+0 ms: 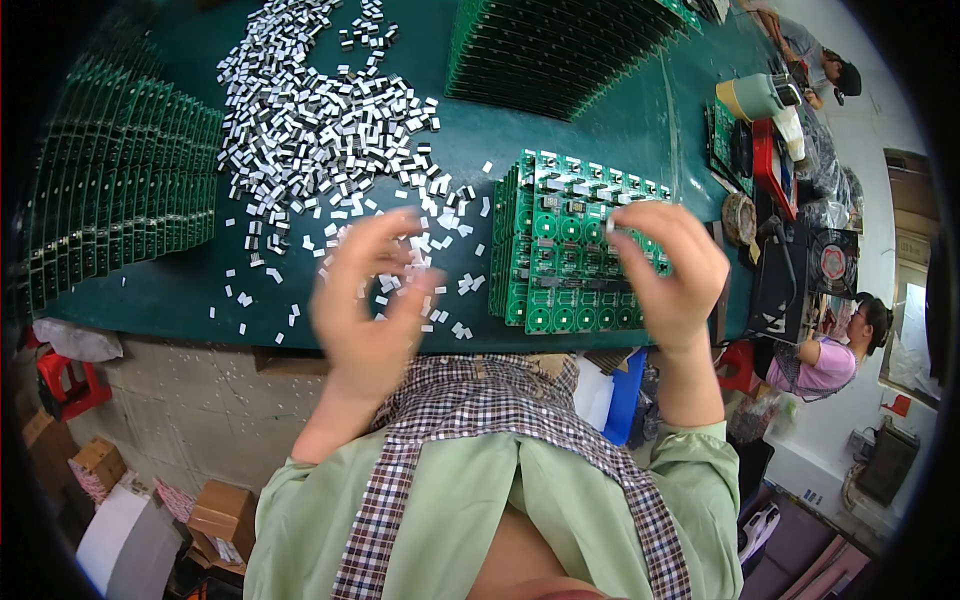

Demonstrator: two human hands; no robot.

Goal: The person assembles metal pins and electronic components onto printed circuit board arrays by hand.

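Observation:
My right hand (675, 265) is closed in a pinch over a stack of green circuit boards (565, 318), with a small white piece (610, 226) between thumb and forefinger. The top board carries rows of round outlines and small dark and white parts. My left hand (370, 290) is blurred by motion above the near edge of a heap of small white and black block-like parts (320, 130). Its thumb and forefinger stand apart, and I see nothing held between them. Loose white pieces lie on the table around and beneath this hand.
Standing rows of green boards fill the left side (120, 180) and far side (560, 50) of the green table (450, 135). On the right are a tape roll (738, 218), a red tray (775, 170) and a pale green container (755, 97). Two people sit farther right.

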